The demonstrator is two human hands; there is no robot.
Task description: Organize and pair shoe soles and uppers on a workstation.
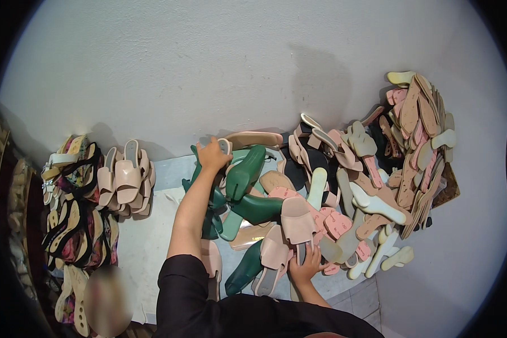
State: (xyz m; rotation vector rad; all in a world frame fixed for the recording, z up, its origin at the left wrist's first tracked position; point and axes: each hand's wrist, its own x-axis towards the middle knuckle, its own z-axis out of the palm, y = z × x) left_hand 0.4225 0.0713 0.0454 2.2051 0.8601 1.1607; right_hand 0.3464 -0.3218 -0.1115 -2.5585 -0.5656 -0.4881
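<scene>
My left hand (213, 155) reaches to the back of the table, its fingers curled round the grey-lined end of a pale sandal (226, 146); most of that sandal is hidden. Close to the front, my right hand (306, 266) grips the heel end of a beige slide sandal (298, 217), whose strap points away from me. Another beige slide (275, 253) lies just left of it. Between my arms are several green shoe lasts (247, 172), piled over each other. Beside my left sleeve lies one more beige slide (211, 260), partly covered.
Finished beige slides (130, 174) stand in a row at the left, near black and floral sandals (73, 231). Heaped insoles and soles (417, 129) fill the right side against the wall. White sheeting (146, 242) covers the table. A blurred patch hides something at lower left.
</scene>
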